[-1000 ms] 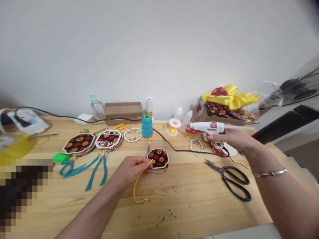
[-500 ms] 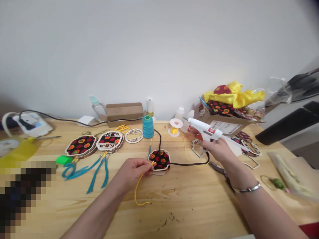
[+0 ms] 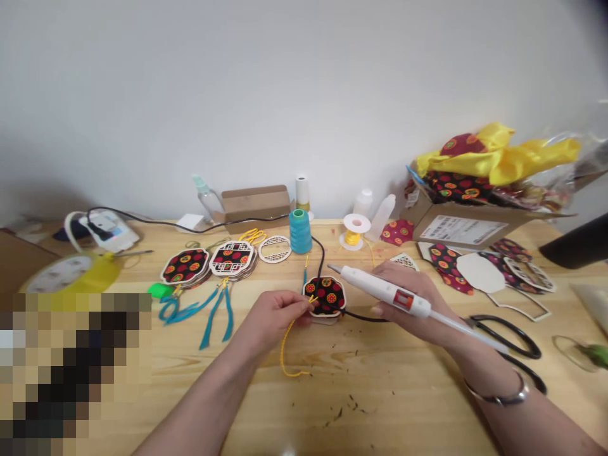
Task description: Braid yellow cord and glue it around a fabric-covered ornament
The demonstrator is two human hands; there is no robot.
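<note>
Between thumb and fingers, my left hand (image 3: pixel 285 312) pinches a yellow cord (image 3: pixel 284 354), its tail hanging down to the table. Right beside those fingertips lies a fabric-covered piece (image 3: pixel 327 292) with a pale scalloped rim, dark with red and orange flowers. Whether the hand also grips its edge, I cannot tell. My right hand (image 3: pixel 413 297) is closed around a white hot glue gun (image 3: pixel 380 288), whose nozzle points left, just above the piece. A clear glue stick (image 3: pixel 468 330) sticks out of its rear. The gun's black cable (image 3: pixel 358 315) crosses the piece.
Finished tasselled pieces (image 3: pixel 186 266) lie in stacks at left. A teal thread cone (image 3: pixel 300 233) and a yellow cord spool (image 3: pixel 356 233) stand behind the hands. Black-handled scissors (image 3: pixel 515 339) lie by my right wrist. A cardboard box (image 3: pixel 456 225) of fabric sits back right.
My right hand has brought the glue gun left and down, from beside the cord spool to near the flowered piece. My left hand keeps its pinch on the cord. The view has shifted.
</note>
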